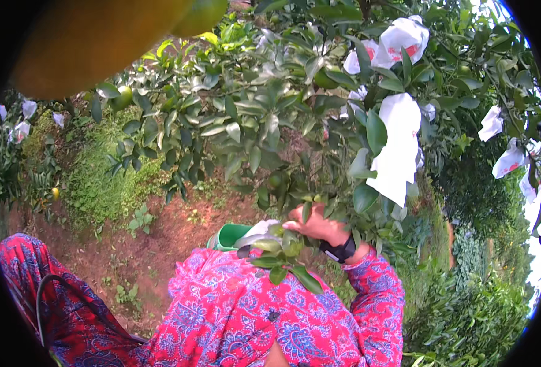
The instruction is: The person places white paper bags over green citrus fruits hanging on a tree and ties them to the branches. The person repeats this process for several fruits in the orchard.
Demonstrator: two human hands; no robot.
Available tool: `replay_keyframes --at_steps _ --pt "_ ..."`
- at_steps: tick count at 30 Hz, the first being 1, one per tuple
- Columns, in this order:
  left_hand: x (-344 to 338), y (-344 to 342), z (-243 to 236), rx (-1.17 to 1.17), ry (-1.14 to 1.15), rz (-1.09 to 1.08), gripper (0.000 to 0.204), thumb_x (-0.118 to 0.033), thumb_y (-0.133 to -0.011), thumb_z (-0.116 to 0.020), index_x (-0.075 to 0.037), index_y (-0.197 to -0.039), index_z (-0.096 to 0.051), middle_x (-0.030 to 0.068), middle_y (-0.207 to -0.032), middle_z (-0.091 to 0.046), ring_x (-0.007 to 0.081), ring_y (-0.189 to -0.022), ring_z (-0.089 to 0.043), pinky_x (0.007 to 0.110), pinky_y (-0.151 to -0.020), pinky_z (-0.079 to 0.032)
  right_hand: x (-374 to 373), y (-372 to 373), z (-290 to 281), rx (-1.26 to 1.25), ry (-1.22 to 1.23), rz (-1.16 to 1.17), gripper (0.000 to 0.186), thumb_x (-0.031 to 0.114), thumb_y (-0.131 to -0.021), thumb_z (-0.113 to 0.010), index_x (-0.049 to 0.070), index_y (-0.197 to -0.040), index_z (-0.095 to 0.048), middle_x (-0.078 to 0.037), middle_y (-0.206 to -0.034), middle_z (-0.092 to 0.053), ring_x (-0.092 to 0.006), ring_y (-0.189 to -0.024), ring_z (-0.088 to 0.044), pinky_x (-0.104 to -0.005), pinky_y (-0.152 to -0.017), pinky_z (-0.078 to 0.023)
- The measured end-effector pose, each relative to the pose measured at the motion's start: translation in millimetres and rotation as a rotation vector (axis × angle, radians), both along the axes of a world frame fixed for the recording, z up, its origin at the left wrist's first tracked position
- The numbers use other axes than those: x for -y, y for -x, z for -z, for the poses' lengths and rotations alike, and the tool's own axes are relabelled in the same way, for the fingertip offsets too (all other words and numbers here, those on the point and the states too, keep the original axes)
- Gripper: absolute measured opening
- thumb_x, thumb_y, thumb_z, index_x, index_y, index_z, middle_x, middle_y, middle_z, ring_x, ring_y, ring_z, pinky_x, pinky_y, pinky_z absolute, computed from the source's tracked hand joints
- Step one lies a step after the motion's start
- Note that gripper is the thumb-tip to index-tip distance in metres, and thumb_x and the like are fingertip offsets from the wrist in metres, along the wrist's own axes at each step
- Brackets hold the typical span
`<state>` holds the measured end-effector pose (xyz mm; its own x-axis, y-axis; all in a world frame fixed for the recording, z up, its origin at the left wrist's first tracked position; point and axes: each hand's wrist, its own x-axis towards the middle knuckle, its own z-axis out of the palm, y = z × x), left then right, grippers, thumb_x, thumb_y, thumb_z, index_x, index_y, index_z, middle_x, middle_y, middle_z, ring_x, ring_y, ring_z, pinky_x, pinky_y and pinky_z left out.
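My right hand [319, 225] reaches in among the leaves of a fruit tree [252, 128], just in front of my body. A black wristband [339, 249] circles its wrist. Its fingers look curled together, partly covered by foliage, and what they grip is hidden. Close to the fingertips is a white paper bag [263, 230], partly overlapped by a leafy sprig [279, 257]. Behind that bag shows the rim of a green container [229, 235]. My left hand does not appear.
White paper bags [396, 147] with red print hang on the branches at right. A green fruit [122, 98] hangs at left. A blurred yellow-orange shape [99, 43] covers the upper left. Below lies reddish soil [179, 223] with weeds. Patterned red cloth [56, 293] fills the lower left.
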<state>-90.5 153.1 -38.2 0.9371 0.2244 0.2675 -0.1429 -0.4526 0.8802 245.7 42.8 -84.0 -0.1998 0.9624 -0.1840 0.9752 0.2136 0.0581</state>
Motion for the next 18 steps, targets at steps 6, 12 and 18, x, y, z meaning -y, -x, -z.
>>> replay_keyframes --at_steps 6,12,18 --pt "10 -30 16 -0.086 0.143 0.026 0.04 -0.034 -0.099 -0.051 -0.002 -0.118 -0.062 0.0137 -0.107 -0.066 0.0242 -0.096 -0.062 0.036 -0.084 -0.048 -13 -30 24 -0.599 0.001 0.418 0.043 0.043 -0.095 -0.057 0.002 -0.094 -0.07 -0.016 -0.076 -0.067 -0.0261 -0.071 -0.067 -0.0346 -0.067 -0.052" --pt "27 -86 34 -0.07 0.145 -0.028 0.04 -0.035 -0.098 -0.051 -0.002 -0.118 -0.062 0.0137 -0.106 -0.066 0.0244 -0.096 -0.061 0.037 -0.084 -0.048 -28 -48 30 -1.328 -0.278 0.952 0.058 0.05 -0.099 -0.045 0.002 -0.132 -0.053 -0.009 -0.121 -0.063 -0.0178 -0.1 -0.063 -0.0318 -0.073 -0.052" --pt "45 -115 55 -0.09 0.186 -0.05 0.04 -0.035 -0.098 -0.051 -0.002 -0.118 -0.062 0.0138 -0.106 -0.066 0.0247 -0.096 -0.061 0.037 -0.084 -0.048 28 -50 24 -0.561 0.048 0.463 0.043 0.043 -0.093 -0.057 0.002 -0.099 -0.068 -0.014 -0.097 -0.07 -0.0262 -0.095 -0.066 -0.0379 -0.083 -0.051"
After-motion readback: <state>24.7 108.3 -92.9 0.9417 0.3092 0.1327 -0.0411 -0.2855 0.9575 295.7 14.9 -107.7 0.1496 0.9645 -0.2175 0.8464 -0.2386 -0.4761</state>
